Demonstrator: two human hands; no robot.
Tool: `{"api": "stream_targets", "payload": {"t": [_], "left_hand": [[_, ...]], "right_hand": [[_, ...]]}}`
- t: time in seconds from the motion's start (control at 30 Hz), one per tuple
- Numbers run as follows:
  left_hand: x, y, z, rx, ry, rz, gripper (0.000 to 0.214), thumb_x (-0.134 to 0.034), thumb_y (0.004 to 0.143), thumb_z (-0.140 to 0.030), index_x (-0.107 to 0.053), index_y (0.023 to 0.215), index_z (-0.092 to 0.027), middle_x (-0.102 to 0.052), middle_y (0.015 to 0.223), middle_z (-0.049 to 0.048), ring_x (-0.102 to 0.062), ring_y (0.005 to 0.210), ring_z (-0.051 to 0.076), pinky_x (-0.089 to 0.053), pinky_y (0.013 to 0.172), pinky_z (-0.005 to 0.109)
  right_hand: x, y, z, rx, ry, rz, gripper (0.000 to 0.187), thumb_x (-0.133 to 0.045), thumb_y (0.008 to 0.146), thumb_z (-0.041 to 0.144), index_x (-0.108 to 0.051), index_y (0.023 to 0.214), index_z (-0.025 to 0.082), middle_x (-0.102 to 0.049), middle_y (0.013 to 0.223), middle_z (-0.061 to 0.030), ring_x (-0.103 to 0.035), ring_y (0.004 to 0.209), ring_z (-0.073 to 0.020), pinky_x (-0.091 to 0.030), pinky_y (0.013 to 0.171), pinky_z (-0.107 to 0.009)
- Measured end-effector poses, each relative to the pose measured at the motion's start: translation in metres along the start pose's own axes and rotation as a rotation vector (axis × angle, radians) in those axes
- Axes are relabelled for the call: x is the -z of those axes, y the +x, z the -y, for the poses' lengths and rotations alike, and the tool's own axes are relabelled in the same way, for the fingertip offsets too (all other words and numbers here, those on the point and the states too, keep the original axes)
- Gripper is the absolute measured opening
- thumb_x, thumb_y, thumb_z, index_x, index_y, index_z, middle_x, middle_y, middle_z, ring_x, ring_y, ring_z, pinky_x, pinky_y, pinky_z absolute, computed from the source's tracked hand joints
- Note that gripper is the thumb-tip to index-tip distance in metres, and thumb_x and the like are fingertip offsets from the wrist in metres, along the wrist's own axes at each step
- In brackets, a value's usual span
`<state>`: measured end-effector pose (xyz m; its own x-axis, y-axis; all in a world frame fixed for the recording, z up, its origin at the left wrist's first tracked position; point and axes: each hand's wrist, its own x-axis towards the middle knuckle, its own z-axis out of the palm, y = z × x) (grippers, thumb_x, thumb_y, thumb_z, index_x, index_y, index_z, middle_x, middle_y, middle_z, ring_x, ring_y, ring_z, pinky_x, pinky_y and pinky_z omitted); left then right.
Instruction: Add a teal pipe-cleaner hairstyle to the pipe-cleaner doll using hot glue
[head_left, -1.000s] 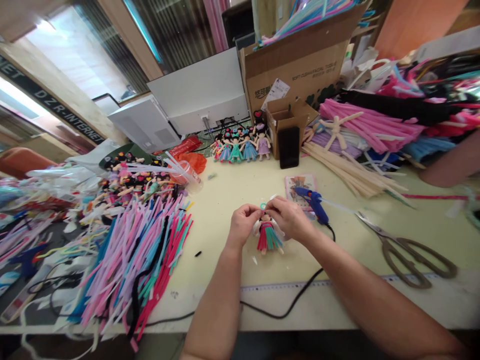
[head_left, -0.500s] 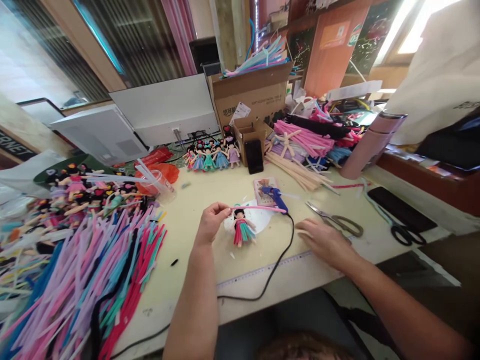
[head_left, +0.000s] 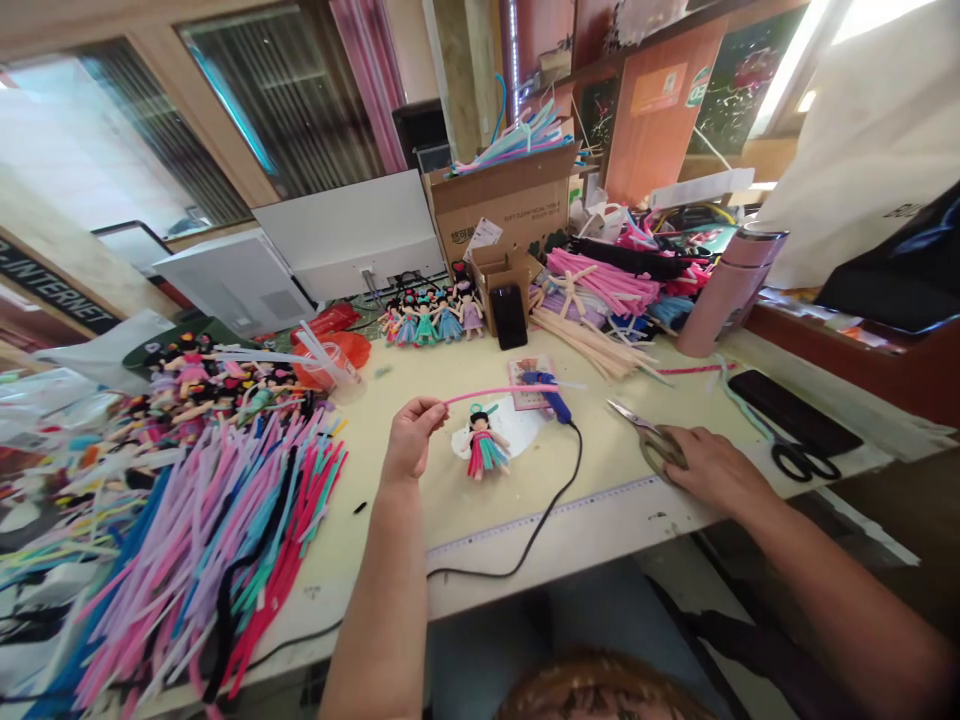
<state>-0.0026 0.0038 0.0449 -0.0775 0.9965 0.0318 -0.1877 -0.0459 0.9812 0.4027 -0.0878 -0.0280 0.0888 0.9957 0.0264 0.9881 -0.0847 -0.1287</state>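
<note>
My left hand pinches one end of a pink pipe cleaner, which stretches right, over the table. Below it lies a small pipe-cleaner doll with black hair and a red and teal skirt, partly on a white sheet. At the right, the fingers of my right hand are curled on the handles of the scissors, whose blades point away to the left. Between the hands rests a blue glue gun on a small printed card.
Bundles of coloured pipe cleaners and a heap of dolls cover the left side. Several finished dolls and a phone stand at the back. Black-handled scissors and a pink bottle are at right. A black cord crosses the front.
My right hand has moved right, from beside the scissors onto their handles. My left hand has shifted slightly left and up with the pink pipe cleaner. The camera view has turned a little.
</note>
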Motion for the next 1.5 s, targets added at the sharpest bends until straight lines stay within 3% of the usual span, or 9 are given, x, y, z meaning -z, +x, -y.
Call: {"api": "stream_targets", "payload": {"t": [0.17, 0.3, 0.37, 0.47, 0.57, 0.67, 0.97, 1.2, 1.5], "left_hand": [[-0.004, -0.008, 0.010, 0.041, -0.085, -0.116, 0.024, -0.075, 0.056, -0.030, -0.061, 0.070, -0.016, -0.060, 0.060, -0.0026, -0.050, 0.054, 0.006, -0.037, 0.055, 0.019], [-0.010, -0.018, 0.025, 0.072, -0.105, -0.193, 0.025, -0.073, 0.058, -0.032, -0.060, 0.072, -0.016, -0.060, 0.062, -0.0028, -0.050, 0.054, 0.005, -0.036, 0.054, 0.019], [-0.014, -0.021, 0.032, 0.080, -0.089, -0.244, 0.025, -0.071, 0.058, -0.033, -0.059, 0.072, -0.015, -0.060, 0.063, -0.0025, -0.050, 0.054, 0.006, -0.036, 0.054, 0.019], [-0.023, -0.024, 0.040, 0.082, -0.053, -0.283, 0.024, -0.070, 0.060, -0.032, -0.060, 0.073, -0.015, -0.061, 0.065, -0.0015, -0.051, 0.055, 0.006, -0.036, 0.054, 0.019], [-0.036, -0.026, 0.041, 0.034, 0.000, -0.268, 0.021, -0.069, 0.062, -0.031, -0.059, 0.070, -0.014, -0.060, 0.064, -0.0006, -0.052, 0.056, 0.008, -0.038, 0.055, 0.021], [-0.048, -0.029, 0.039, -0.006, 0.038, -0.240, 0.019, -0.068, 0.064, -0.031, -0.058, 0.068, -0.015, -0.059, 0.059, -0.0013, -0.054, 0.055, 0.010, -0.041, 0.056, 0.023], [-0.059, -0.030, 0.045, -0.035, 0.158, -0.210, 0.016, -0.066, 0.069, -0.030, -0.062, 0.071, -0.015, -0.063, 0.065, 0.0005, -0.057, 0.059, 0.011, -0.046, 0.059, 0.024], [-0.059, -0.025, 0.052, -0.036, 0.210, -0.193, 0.016, -0.065, 0.070, -0.031, -0.060, 0.071, -0.016, -0.062, 0.064, 0.0020, -0.056, 0.057, 0.011, -0.044, 0.057, 0.022], [-0.059, -0.023, 0.050, -0.039, 0.209, -0.178, 0.012, -0.062, 0.070, -0.028, -0.058, 0.069, -0.016, -0.060, 0.064, 0.0010, -0.053, 0.056, 0.010, -0.043, 0.055, 0.021]], "right_hand": [[0.008, 0.001, 0.001, -0.085, 0.188, 0.107, 0.047, -0.052, 0.069, 0.029, -0.060, 0.113, 0.016, -0.066, 0.092, -0.0127, -0.062, 0.081, -0.0285, -0.043, 0.068, -0.036], [0.014, -0.015, 0.009, -0.110, 0.806, 0.285, 0.057, -0.054, 0.066, 0.029, -0.055, 0.121, 0.018, -0.065, 0.089, -0.0090, -0.063, 0.076, -0.0243, -0.048, 0.068, -0.036], [0.016, -0.025, 0.022, -0.109, 1.110, 0.404, 0.058, -0.057, 0.069, 0.033, -0.053, 0.125, 0.021, -0.064, 0.098, -0.0102, -0.064, 0.080, -0.0238, -0.049, 0.069, -0.036], [0.016, -0.031, 0.054, -0.100, 1.367, 0.547, 0.062, -0.068, 0.070, 0.041, -0.051, 0.127, 0.023, -0.061, 0.101, -0.0095, -0.061, 0.075, -0.0196, -0.049, 0.066, -0.034], [0.016, -0.025, 0.091, 0.059, 1.558, 0.669, 0.068, -0.073, 0.069, 0.049, -0.050, 0.127, 0.023, -0.055, 0.094, -0.0044, -0.057, 0.073, -0.0148, -0.049, 0.073, -0.034], [0.019, -0.014, 0.123, 0.198, 1.618, 0.762, 0.071, -0.071, 0.071, 0.055, -0.047, 0.130, 0.023, -0.052, 0.093, -0.0037, -0.056, 0.075, -0.0148, -0.047, 0.072, -0.033], [0.014, 0.000, 0.163, 0.189, 1.702, 0.908, 0.053, -0.070, 0.073, 0.051, -0.052, 0.113, 0.021, -0.051, 0.083, 0.0007, -0.054, 0.069, -0.0111, -0.047, 0.071, -0.031], [0.012, 0.006, 0.173, 0.120, 1.693, 0.828, 0.053, -0.069, 0.073, 0.054, -0.054, 0.112, 0.021, -0.053, 0.078, 0.0004, -0.052, 0.063, -0.0109, -0.042, 0.056, -0.024], [0.018, 0.009, 0.182, 0.055, 1.704, 0.787, 0.057, -0.072, 0.068, 0.054, -0.056, 0.109, 0.019, -0.052, 0.071, 0.0025, -0.049, 0.056, -0.0089, -0.038, 0.050, -0.022]]}}
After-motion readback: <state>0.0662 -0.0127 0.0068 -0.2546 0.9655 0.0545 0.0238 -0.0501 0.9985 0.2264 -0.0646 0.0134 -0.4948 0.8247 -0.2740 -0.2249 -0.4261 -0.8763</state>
